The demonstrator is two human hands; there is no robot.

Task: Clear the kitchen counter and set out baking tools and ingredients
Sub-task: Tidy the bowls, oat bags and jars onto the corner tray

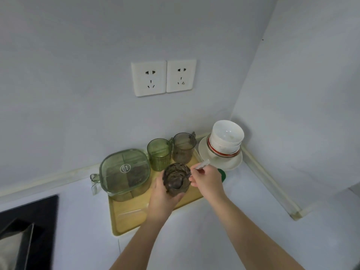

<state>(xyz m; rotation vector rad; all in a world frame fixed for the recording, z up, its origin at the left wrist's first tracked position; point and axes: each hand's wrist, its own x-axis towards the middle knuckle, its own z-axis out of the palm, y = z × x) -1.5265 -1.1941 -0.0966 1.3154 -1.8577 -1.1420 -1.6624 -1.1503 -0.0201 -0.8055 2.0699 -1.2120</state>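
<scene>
My left hand grips a smoky brown glass cup from below and holds it above the yellow tray. My right hand pinches the handle of a spoon whose bowl sits inside that cup. On the tray stand a green lidded container, a green glass mug and a brown glass mug.
A stack of white bowls rests on a white plate in the counter's back right corner. Something green peeks out behind my right hand. A black cooktop lies at the left. Two wall sockets are above.
</scene>
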